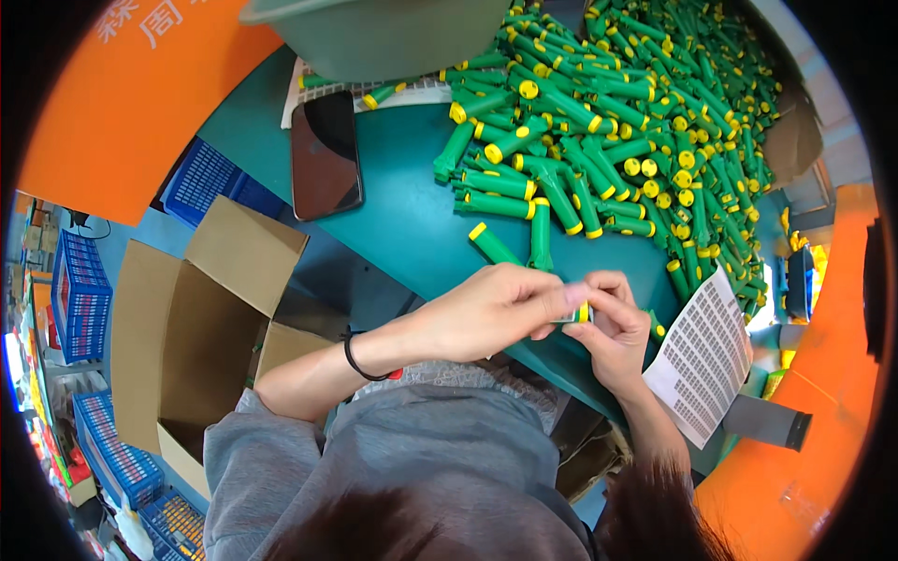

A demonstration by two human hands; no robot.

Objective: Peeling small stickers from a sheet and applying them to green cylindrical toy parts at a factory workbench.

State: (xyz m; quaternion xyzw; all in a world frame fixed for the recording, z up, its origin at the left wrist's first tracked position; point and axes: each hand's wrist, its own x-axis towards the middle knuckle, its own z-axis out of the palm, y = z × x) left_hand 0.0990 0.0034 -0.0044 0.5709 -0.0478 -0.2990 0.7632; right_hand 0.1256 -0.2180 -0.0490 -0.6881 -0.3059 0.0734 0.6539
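Observation:
My left hand (pixel 510 304) and my right hand (pixel 613 327) meet over the table's near edge. Between their fingertips is a small piece with a yellow band (pixel 585 311); the fingers cover most of it. Both hands are closed on it, the left thumb lying over its top. Just beyond the left hand lies a loose green plastic tube with a yellow end (pixel 496 245). A large heap of the same green tubes (pixel 561 178) spreads over the far right of the table. Right of my right hand is a white sheet printed with rows of small dark labels (pixel 697 365).
On the teal table (pixel 402 187) lies a dark phone (pixel 325 154). A grey-green tub (pixel 374 42) stands at the far edge. An open cardboard box (pixel 210 327) is at my left, with blue crates (pixel 79 299) beyond it. A grey cylinder (pixel 767 423) lies at the right.

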